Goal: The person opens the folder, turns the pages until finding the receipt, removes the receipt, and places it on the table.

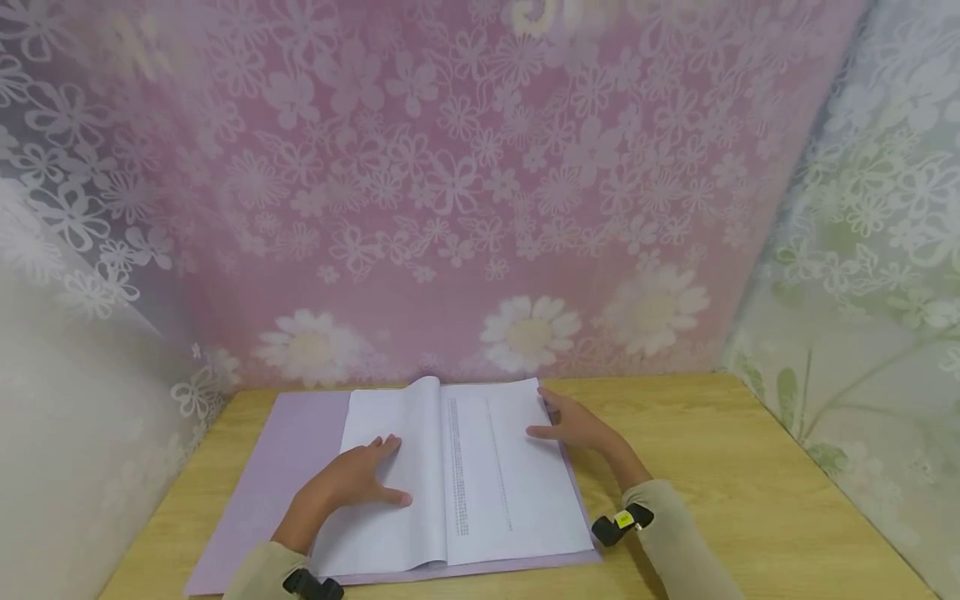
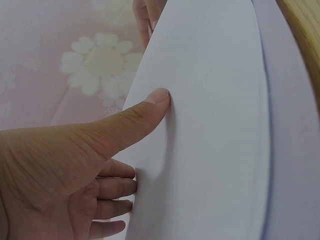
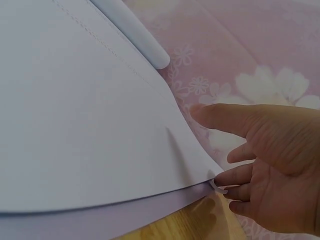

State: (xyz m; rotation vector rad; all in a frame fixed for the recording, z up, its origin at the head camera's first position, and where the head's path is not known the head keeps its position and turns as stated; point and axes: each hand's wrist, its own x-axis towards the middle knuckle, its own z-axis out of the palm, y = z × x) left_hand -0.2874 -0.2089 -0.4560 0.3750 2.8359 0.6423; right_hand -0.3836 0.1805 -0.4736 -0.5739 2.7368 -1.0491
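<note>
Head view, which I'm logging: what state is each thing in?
Purple folder: open on the wooden table
Left pages: curved up near the fold, no print visible
Right page: print showing
Left hand: fingers spread, thumb touching left pages
Right hand: fingers at right page's far corner, thumb apart from fingers

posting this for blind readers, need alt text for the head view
A person's left hand is over the left page of an open lilac folder, the right hand at the upper outer edge of the right page. The folder lies on a wood-grained table before a pink floral wall.
</note>
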